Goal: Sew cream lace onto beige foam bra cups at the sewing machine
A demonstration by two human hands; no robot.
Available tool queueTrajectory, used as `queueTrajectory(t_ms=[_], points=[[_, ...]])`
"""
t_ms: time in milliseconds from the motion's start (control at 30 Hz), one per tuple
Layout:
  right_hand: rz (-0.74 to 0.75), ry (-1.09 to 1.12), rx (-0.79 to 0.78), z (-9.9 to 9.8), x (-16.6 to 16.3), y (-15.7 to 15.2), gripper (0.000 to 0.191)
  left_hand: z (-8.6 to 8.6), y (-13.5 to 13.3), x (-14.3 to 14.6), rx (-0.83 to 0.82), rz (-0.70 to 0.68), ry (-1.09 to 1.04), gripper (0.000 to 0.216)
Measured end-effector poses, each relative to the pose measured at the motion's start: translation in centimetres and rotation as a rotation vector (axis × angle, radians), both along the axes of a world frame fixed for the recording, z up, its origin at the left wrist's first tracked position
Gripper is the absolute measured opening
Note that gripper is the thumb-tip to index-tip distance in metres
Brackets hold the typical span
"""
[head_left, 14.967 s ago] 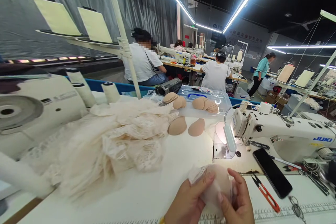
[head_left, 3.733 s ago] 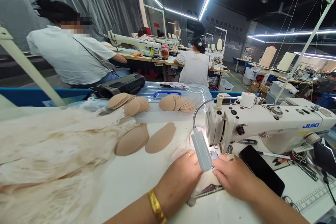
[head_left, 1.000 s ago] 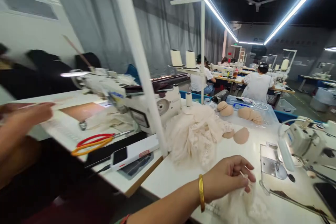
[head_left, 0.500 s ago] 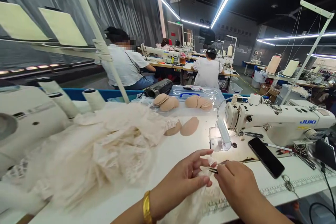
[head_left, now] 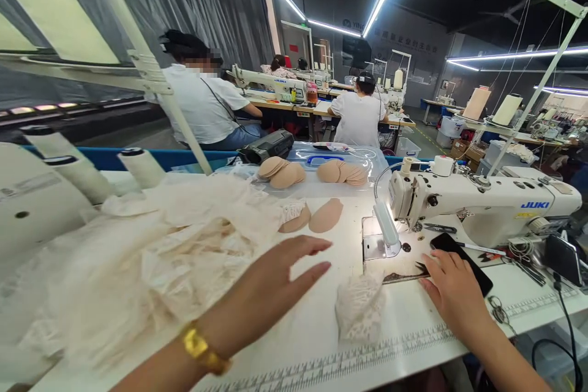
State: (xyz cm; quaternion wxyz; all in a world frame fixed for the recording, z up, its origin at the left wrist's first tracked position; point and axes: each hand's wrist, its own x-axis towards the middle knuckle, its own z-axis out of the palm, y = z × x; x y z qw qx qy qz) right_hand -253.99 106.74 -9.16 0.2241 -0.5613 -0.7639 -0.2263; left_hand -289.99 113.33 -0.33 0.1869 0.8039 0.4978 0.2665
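My left hand (head_left: pixel 280 275) is held out above the white table, its thumb and fingers apart and nothing between them. Just beyond its fingertips lie a beige oval pad (head_left: pixel 326 214) and another pad (head_left: pixel 296 220) partly covered with lace. My right hand (head_left: pixel 452 288) is spread low beside the machine bed, partly over a black phone (head_left: pixel 473 278). The dark tips of small thread snips (head_left: pixel 420 267) show beneath its fingers; the rest is hidden. Between my hands, a cream lace piece (head_left: pixel 361 308) lies crumpled on the table, touched by neither.
A heap of cream lace fabric (head_left: pixel 184 257) covers the left side. Stacked beige pads (head_left: pixel 282 172) rest on a clear plastic lid (head_left: pixel 303 150). At right stands a white sewing machine (head_left: pixel 482 196) with a lamp (head_left: pixel 386 223). A ruler strip (head_left: pixel 331 361) runs along the front edge. Two people sit ahead.
My hands have parted and let go of the lace piece, which now lies on the table. The left moved left and forward; the right moved right, towards the phone, with the snips.
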Motion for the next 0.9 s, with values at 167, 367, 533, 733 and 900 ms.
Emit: queueTrajectory(t_ms=[167,367,533,733,900], points=[[0.296,0.453,-0.320,1.2,-3.9,-0.1,0.034,-4.2,0.0,5.7,-0.231,-0.202,0.163,0.025],[0.454,1.153,-0.809,2.8,-8.9,-1.1,0.060,-1.0,-2.4,5.9,-0.210,-0.230,-0.024,0.036],[0.618,1.571,-0.882,3.6,-10.7,-0.7,0.056,1.2,-4.4,4.8,-0.306,-0.283,-0.303,0.032],[0.648,1.720,-0.984,2.9,-10.1,0.5,0.043,-2.1,-2.3,5.0,-0.733,-0.103,-0.611,0.062],[0.513,1.813,-1.010,2.3,-9.1,1.1,0.046,-3.1,-2.6,6.4,-0.778,-0.021,-0.757,0.052]])
